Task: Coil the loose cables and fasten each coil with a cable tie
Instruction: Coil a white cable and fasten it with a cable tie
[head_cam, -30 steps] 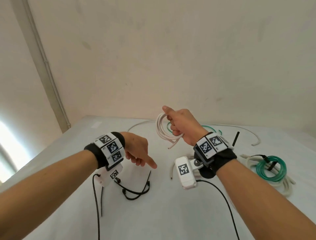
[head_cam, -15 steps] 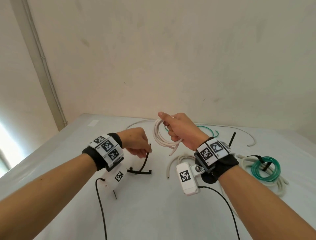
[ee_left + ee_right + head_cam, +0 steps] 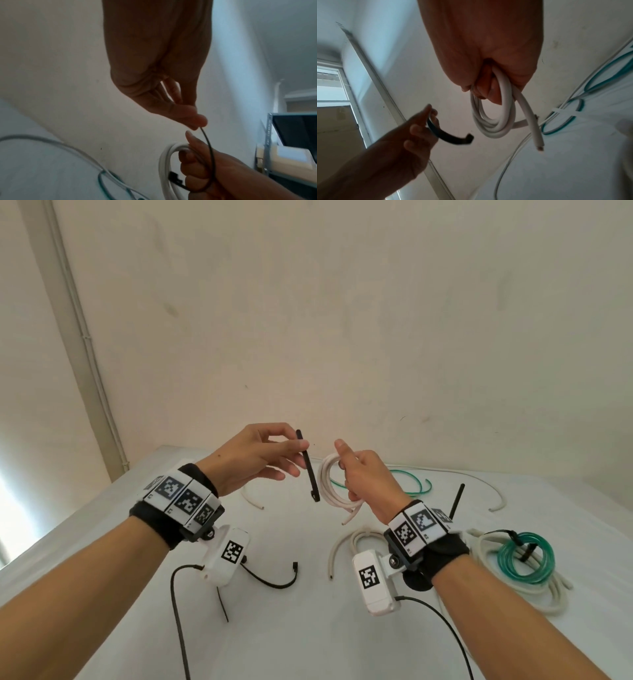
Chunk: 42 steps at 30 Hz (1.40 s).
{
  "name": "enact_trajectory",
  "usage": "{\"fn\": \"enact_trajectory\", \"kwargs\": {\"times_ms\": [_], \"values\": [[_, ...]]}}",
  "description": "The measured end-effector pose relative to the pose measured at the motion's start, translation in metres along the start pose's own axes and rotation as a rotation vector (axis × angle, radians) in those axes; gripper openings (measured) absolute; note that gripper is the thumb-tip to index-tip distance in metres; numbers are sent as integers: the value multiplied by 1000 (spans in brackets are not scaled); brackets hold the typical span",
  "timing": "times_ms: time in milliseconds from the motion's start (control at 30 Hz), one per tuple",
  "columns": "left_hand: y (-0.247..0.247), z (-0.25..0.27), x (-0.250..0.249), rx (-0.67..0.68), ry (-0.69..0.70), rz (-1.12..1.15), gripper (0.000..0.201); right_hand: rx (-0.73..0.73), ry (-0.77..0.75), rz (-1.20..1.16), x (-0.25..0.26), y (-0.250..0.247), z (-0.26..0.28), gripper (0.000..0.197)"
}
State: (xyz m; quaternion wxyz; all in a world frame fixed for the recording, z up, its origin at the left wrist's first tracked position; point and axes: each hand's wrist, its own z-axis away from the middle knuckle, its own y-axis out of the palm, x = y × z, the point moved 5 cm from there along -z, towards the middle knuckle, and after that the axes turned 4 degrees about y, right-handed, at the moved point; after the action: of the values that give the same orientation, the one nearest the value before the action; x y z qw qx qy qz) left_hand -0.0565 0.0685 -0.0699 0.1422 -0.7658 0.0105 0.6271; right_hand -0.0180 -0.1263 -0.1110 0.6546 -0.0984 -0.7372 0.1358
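My right hand [image 3: 359,474] grips a small coil of white cable [image 3: 329,487] held up above the table; the coil [image 3: 493,121] hangs from the curled fingers with one loose end [image 3: 537,140] pointing down. My left hand [image 3: 270,453] pinches a black cable tie [image 3: 308,467] between thumb and fingertips, just left of the coil, its head end hanging low. In the left wrist view the tie [image 3: 210,155] curves down in front of the right hand [image 3: 202,170]. The tie [image 3: 448,136] stays apart from the coil.
On the white table [image 3: 308,628] lie another black tie [image 3: 274,580], a loose white cable [image 3: 342,546], a green cable [image 3: 411,484], a long white cable [image 3: 493,491], and at right a tied green coil [image 3: 524,559] on a white coil [image 3: 548,597]. A wall stands behind.
My left hand picked the black tie off the table and lifted it up beside the coil. The right hand raised the white coil a little.
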Motion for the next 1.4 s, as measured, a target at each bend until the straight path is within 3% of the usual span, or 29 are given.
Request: {"fn": "enact_trajectory", "kwargs": {"times_ms": [133, 333, 467, 600, 733, 900, 1033, 1167, 1400], "values": [[16, 3, -20, 75, 141, -41, 18, -30, -123, -8, 9, 4, 3, 54], [29, 6, -30, 155, 203, 54, 25, -96, -243, 74, 14, 2, 3, 68], [22, 5, -35, 100, 233, 68, 14, -90, -209, 8, 11, 0, 3, 71], [13, 0, -28, 30, 296, 26, 21, -50, -142, -78, 12, 3, 7, 59], [15, 2, -22, 18, 350, 23, 19, -55, -28, -169, 9, 3, 4, 59], [18, 5, -23, 24, 382, 46, 19, -81, 1, -229, 5, 1, 2, 49], [20, 4, -24, 32, 370, 77, 20, -42, -27, -279, 6, -1, 3, 31], [21, -1, -19, -8, 292, 124, 20, 11, -36, -400, 12, 0, 8, 33], [27, -13, -8, 38, 150, 141, 29, 39, -80, -399, 20, 5, 11, 28]]}}
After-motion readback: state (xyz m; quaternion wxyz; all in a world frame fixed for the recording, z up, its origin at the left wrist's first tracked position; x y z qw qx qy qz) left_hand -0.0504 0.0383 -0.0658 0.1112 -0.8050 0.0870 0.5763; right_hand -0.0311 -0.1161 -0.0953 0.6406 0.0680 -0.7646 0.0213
